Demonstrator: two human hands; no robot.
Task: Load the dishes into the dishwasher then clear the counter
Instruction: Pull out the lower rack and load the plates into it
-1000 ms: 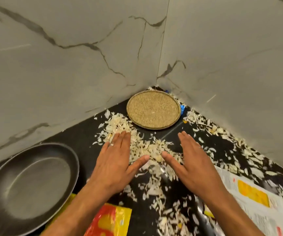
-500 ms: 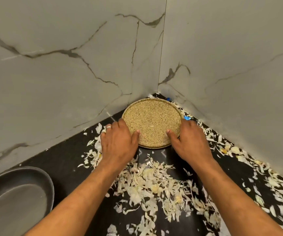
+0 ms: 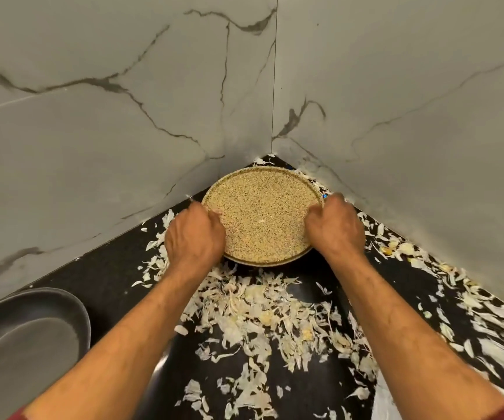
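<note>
A dark pan [image 3: 23,344] is parked at the worktop's [image 3: 108,268] left edge. The speckled plate [image 3: 261,219], tucked in the back corner, is gripped at its left rim by the left hand [image 3: 194,237] and at its right rim by the right hand [image 3: 335,228]. Pale peelings [image 3: 275,313] are scattered along the near side.

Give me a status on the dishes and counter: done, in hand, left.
Done: nothing visibly finished; no dishwasher is in view. In hand: the left hand and right hand grip opposite edges of the speckled plate in the corner. Left: the dark pan sits on the counter, and peel scraps cover it, so the clearing remains.
</note>
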